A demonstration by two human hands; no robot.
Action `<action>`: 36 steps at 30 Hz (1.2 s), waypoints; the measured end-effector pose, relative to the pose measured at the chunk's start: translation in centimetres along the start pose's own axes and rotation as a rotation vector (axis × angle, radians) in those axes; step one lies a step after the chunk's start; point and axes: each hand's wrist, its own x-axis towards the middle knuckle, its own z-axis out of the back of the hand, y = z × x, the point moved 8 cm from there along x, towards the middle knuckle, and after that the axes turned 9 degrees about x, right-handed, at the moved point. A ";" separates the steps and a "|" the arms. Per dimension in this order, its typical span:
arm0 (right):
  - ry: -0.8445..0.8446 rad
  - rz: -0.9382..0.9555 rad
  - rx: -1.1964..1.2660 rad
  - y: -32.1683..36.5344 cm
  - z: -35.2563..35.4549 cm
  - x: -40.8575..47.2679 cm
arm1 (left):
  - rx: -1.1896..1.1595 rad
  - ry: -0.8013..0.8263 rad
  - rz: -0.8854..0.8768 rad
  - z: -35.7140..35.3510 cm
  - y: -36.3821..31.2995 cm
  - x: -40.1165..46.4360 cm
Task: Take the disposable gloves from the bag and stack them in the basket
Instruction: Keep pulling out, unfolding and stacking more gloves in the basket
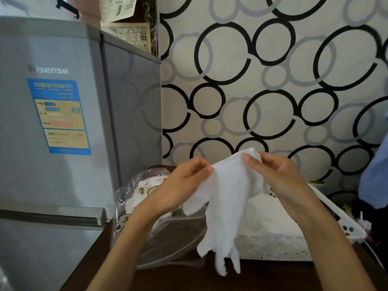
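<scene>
A thin white disposable glove [226, 206] hangs in the air with its fingers pointing down. My left hand [184, 183] pinches the left side of its cuff. My right hand [277, 177] pinches the right side of the cuff. Behind and below the left hand lies the clear plastic bag [138, 198] with more white gloves inside, on the dark table. To the right stands the white perforated basket [283, 246], with white gloves lying in it, partly hidden by the hanging glove and my right arm.
A grey Hisense fridge [63, 122] stands close on the left, against the dark wooden table [189, 278]. A wall with black and grey ring patterns rises behind. Blue cloth [375, 175] and small clutter sit at the far right.
</scene>
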 end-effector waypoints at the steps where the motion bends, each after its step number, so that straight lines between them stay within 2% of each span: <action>1: -0.020 0.015 0.004 0.3 0.3 0.0 | -0.002 -0.014 0.027 -0.3 0.4 0.1; 6: -0.148 0.134 -0.060 1.6 1.9 0.1 | -0.100 -0.118 0.044 -2.0 -0.2 0.5; 10: -0.233 0.228 -0.090 2.7 3.9 0.0 | -0.060 -0.182 0.003 -2.2 -0.5 0.6; 14: -0.264 0.298 -0.140 3.0 6.4 -0.3 | -0.162 -0.223 0.007 -1.9 -0.3 0.7; 18: -0.295 0.310 -0.169 2.2 7.8 -0.1 | -0.140 -0.285 -0.010 -2.4 -0.6 0.9; 23: -0.247 0.435 -0.190 3.5 4.9 -1.0 | -0.286 -0.575 0.088 -1.5 0.0 0.3; 26: -0.200 0.488 -0.087 4.6 3.2 -1.8 | -0.123 -0.831 0.007 0.6 -1.9 -0.9; 29: -0.231 0.456 0.046 5.2 3.4 -2.2 | 0.106 -0.970 -0.107 2.5 -4.4 -1.5; 31: -0.242 0.401 0.072 4.9 4.2 -2.0 | 0.233 -0.958 -0.110 3.2 -5.2 -0.8; 32: -0.223 0.343 0.061 4.3 4.6 -1.6 | 0.321 -0.900 -0.078 3.2 -5.3 0.2; 34: -0.160 0.162 -0.026 2.1 5.8 -0.3 | 0.551 -0.676 0.036 1.8 -4.2 2.9; 36: -0.107 -0.016 -0.185 -0.7 7.5 0.9 | 0.703 -0.384 0.110 -1.2 -1.7 5.8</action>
